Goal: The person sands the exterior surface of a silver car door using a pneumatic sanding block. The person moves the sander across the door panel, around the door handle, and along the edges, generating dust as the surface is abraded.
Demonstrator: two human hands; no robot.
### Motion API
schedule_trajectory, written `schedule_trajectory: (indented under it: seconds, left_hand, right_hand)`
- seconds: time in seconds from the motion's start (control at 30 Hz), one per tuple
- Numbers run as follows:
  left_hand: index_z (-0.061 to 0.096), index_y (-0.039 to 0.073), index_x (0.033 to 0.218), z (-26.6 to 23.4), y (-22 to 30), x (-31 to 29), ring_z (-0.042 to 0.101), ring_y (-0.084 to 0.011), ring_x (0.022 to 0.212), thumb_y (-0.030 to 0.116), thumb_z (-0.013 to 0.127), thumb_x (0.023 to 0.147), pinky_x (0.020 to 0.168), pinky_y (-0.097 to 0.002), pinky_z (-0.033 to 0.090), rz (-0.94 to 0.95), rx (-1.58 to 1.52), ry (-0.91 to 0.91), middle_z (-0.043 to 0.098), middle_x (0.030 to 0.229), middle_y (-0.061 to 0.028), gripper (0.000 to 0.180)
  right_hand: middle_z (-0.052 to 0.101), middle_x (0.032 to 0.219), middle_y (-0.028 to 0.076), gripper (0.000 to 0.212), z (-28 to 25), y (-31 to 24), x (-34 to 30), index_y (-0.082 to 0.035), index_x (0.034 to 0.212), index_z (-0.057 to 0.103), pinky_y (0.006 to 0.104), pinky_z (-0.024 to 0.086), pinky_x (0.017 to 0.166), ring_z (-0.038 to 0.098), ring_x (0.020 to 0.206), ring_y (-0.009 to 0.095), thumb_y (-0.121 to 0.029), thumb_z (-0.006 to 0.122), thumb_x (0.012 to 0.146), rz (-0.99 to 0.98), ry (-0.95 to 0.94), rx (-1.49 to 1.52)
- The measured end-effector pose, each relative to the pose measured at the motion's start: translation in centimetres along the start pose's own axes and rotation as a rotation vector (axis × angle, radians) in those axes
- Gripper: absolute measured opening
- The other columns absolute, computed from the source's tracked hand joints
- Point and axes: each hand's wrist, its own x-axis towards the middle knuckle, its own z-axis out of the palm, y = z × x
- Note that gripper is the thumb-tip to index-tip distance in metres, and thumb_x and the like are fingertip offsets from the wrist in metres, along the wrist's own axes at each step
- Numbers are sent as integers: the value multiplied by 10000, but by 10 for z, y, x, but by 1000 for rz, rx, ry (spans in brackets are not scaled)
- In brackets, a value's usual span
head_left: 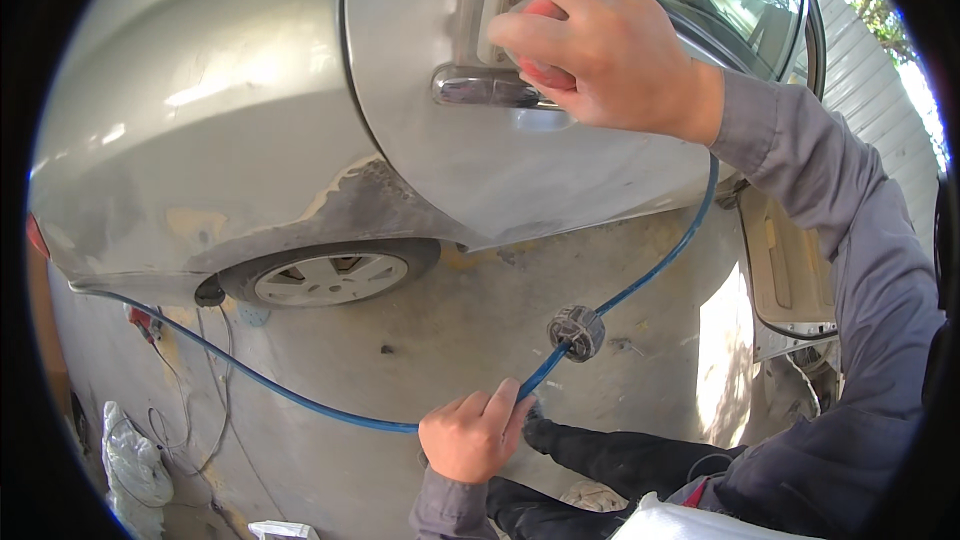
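My right hand (625,50) is closed round the red grip of a sander (545,70). Its pale flat pad (497,25) lies at the silver car door (420,30), just above the chrome door handle (480,87). Fingers cover most of the tool. Lower down, my left hand (472,435) is wrapped round a blue hose (300,395). From there the hose runs up through a round grey ribbed piece (576,333) and passes behind my right wrist; where it ends is hidden. Its other end trails left to the car's rear corner.
Below the door is the rear wheel (330,278), under a fender with a sanded, dark bare patch (370,195). Thin cables (225,380) and crumpled plastic (135,460) lie on the floor at left. A beige panel (785,260) stands at right, near a corrugated wall (870,90).
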Motion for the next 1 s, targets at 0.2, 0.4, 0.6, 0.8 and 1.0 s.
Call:
schedule_trajectory:
  seconds: [0.2,0.4,0.6,0.8,1.0]
  left_hand:
    - [792,162,1037,6,-7,-8,519,-232,477,277,930,786,452,-381,374,-20,-14,42,524,605,-11,308]
    - [774,181,1054,3,-6,-6,535,-219,486,328,904,825,440,-380,377,-8,11,61,497,610,-2,302]
    - [776,174,1057,4,-7,1,521,-216,482,314,911,817,442,-379,372,-9,-7,94,488,606,-2,309]
    - [797,139,1042,4,-7,5,503,-232,479,247,941,754,450,-381,360,-17,-47,126,513,607,-14,339]
    - [784,159,1052,6,-10,7,503,-225,479,290,934,770,447,-381,361,-27,-22,133,489,609,-7,346]
  right_hand:
    - [539,995,26,316,12,-9,7,-283,1096,677,356,527,572,682,820,213,-155,839,856,-28,9,-54]
    - [541,1009,29,327,9,-14,14,-277,1104,677,351,527,579,680,822,215,-155,843,850,-41,3,-77]
    - [549,1027,32,355,12,-20,33,-264,1114,681,351,533,589,678,832,220,-146,856,829,-98,-17,-45]
    - [557,1044,34,384,16,-23,47,-251,1124,686,350,539,599,676,842,224,-136,870,807,-140,-31,-20]
    - [566,1062,37,413,10,-5,32,-238,1134,690,350,545,608,674,851,229,-127,883,786,-127,-43,-38]
